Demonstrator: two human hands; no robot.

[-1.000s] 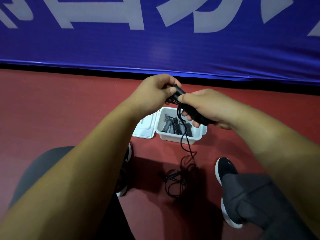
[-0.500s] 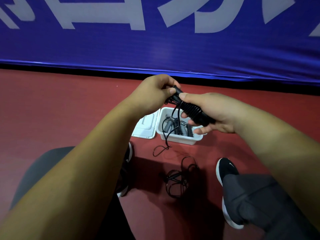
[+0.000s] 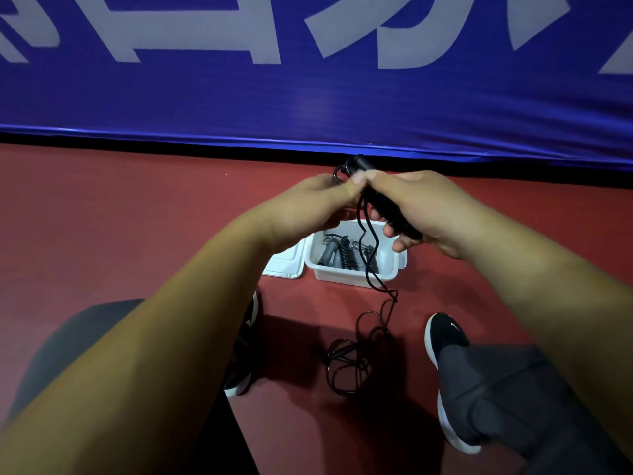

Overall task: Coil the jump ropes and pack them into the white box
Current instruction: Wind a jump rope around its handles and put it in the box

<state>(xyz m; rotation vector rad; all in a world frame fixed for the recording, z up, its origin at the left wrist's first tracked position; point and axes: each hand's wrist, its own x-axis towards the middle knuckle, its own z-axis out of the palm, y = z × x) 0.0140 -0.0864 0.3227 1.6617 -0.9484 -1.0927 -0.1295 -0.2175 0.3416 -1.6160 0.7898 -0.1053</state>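
Note:
My right hand (image 3: pixel 423 207) grips the black handles (image 3: pixel 387 209) of a jump rope, partly wrapped in cord, above the white box (image 3: pixel 390 269). My left hand (image 3: pixel 320 204) pinches the black cord at the upper end of the handles, where a small loop shows. The loose cord (image 3: pixel 373 269) hangs down past the box to a tangled pile (image 3: pixel 349 358) on the red floor between my shoes. Inside the box lie grey-handled and black coiled jump ropes (image 3: pixel 342 255).
The box's white lid (image 3: pixel 286 265) lies flat to its left. A blue banner (image 3: pixel 308 97) runs along the wall behind. My black shoes (image 3: pixel 443 337) and grey trouser legs flank the rope pile.
Both hands have risen and moved away from me with the handles. The hanging cord swung from the box's left to its right front, and another turn went round the handles.

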